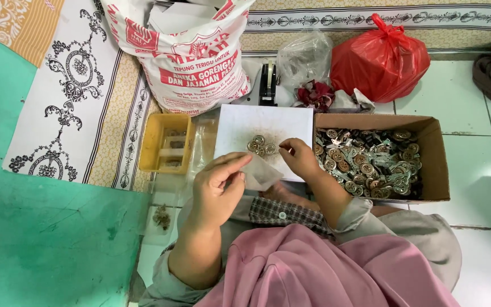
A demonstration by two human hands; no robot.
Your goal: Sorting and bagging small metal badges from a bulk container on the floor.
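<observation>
A home floor used for piecework: white tiles (473, 113), patterned mat (86, 85), cardboard box (436, 165) of metal trinkets (370, 162).

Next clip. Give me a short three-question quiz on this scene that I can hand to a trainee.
1. True or false: the cardboard box is empty.
2. What do both hands hold between them? A) clear plastic bag B) scissors C) red cloth
3. What lies on the white board just beyond the hands?

Key:
1. False; it holds many round metal pieces.
2. A; left hand and right hand grip the clear plastic bag.
3. A small pile of metal pieces.
</observation>
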